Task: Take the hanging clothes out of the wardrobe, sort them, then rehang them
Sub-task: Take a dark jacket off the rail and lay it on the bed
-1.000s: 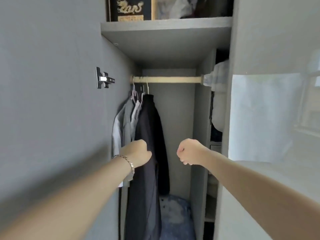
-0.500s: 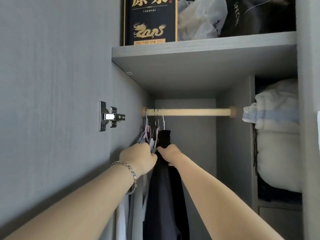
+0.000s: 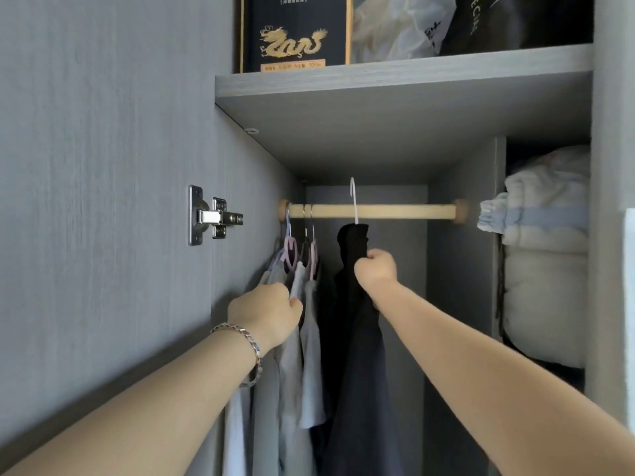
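A wooden rail (image 3: 395,211) spans the wardrobe under a grey shelf. My right hand (image 3: 376,269) grips a black garment (image 3: 354,321) near its shoulder. Its white hanger hook (image 3: 354,201) is raised above the rail, off it. At the rail's left end several grey and white shirts (image 3: 292,355) hang on pink and dark hangers (image 3: 292,250). My left hand (image 3: 266,312), with a bracelet at the wrist, is closed on the collar area of these shirts.
The open door with a metal hinge (image 3: 211,216) stands close at left. The shelf (image 3: 395,80) above holds a black box with a gold dragon (image 3: 295,32) and bags. Folded white bedding (image 3: 546,252) fills the right compartment behind a divider panel.
My right hand has pulled the black garment rightward, away from the shirts, and lifted its hook clear above the rail. My left hand stays on the shirts.
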A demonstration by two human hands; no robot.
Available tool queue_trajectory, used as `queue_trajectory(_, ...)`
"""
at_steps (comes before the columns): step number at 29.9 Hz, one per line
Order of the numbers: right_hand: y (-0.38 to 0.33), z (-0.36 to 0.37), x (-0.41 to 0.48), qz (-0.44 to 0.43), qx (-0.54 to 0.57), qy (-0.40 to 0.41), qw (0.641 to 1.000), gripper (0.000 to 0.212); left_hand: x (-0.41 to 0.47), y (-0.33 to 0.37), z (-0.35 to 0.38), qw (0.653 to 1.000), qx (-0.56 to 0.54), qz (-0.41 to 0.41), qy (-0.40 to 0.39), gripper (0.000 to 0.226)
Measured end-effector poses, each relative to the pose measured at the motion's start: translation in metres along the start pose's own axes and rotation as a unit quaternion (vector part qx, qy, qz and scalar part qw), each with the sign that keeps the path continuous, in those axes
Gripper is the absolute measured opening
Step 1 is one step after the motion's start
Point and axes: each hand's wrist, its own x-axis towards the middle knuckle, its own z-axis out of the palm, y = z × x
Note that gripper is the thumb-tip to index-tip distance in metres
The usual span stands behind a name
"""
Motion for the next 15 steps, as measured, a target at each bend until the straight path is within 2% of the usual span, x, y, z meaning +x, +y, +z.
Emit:
queue_trajectory(6,0.013,-0.069,-0.071,-0.023,-0.055,-0.034,0.998,0.030,-0.043,0.028,0.019,0.998,-0.023,0.018,-0.057,0.030)
queue_trajectory(15,0.053,-0.149,-0.171,0.033,-0.155,-0.077,0.984,0.035,-0.115,0.073,0.063,0.978,-0.064,0.037,-0.197,0.032)
